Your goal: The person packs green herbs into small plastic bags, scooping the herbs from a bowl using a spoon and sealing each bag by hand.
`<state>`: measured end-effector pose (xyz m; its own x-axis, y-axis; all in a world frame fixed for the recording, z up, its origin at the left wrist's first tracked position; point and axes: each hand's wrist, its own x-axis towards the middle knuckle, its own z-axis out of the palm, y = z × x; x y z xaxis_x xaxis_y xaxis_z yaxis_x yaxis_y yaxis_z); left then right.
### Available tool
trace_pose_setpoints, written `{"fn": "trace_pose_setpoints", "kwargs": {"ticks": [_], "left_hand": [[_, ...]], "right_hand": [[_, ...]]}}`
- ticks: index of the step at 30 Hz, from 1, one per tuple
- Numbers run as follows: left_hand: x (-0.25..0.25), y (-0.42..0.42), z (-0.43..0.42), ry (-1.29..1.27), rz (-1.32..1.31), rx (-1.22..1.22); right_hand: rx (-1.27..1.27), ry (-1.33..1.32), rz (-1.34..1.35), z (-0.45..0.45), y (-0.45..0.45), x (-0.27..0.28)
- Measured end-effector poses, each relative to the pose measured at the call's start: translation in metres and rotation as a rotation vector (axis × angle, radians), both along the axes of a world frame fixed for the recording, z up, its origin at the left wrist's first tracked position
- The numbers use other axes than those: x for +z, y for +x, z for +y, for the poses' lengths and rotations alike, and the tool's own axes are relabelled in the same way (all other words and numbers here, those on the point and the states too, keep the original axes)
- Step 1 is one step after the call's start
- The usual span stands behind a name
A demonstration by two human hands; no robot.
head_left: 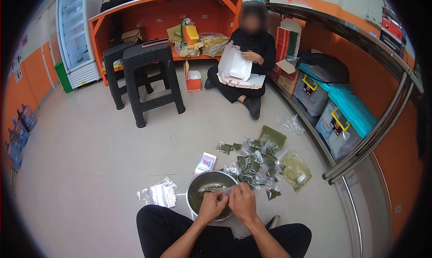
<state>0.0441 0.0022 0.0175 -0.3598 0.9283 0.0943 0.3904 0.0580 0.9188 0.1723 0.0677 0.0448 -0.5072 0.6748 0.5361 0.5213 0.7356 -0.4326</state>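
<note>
Both my hands are held together over a round metal bowl point(191, 183) that stands on the floor in front of my crossed legs. Green, leafy-looking bits point(196, 200) lie inside it. Between my fingers is a small clear plastic bag point(228, 191), partly hidden by them. My left hand point(213, 206) pinches one side of the bag, and my right hand point(243, 202) is closed on the other side. Whether anything is in the bag cannot be made out. Right of the bowl lies a pile of small filled bags point(253, 169) with green contents.
Large green-filled bags point(295, 170) lie beyond the pile. Flat clear bags point(161, 193) and a white packet point(206, 162) lie near the bowl. Another person point(252, 46) sits ahead holding a white box point(240, 68). Black stools point(150, 60) stand left; lidded bins point(339, 123) line the right shelf.
</note>
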Motion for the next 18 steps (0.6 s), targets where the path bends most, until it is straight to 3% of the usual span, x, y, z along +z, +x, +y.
{"fn": "trace_pose_setpoints", "kwargs": {"ticks": [3, 7, 8, 11, 18], "left_hand": [[0.001, 0.014, -0.002, -0.017, -0.182, -0.012], [-0.012, 0.002, -0.001, -0.065, -0.188, 0.136], [-0.012, -0.002, -0.002, -0.091, -0.236, 0.150], [-0.012, -0.006, -0.001, -0.085, -0.251, 0.156], [-0.006, -0.004, -0.006, -0.053, -0.051, -0.153]], "right_hand": [[-0.029, -0.028, 0.039, 0.002, 0.006, 0.003], [0.064, -0.062, 0.140, -0.006, -0.003, 0.013], [0.122, -0.187, 0.107, -0.008, -0.004, 0.009], [0.220, -0.084, -0.001, -0.006, -0.005, 0.001], [0.197, -0.414, -0.008, 0.010, 0.011, -0.023]]}}
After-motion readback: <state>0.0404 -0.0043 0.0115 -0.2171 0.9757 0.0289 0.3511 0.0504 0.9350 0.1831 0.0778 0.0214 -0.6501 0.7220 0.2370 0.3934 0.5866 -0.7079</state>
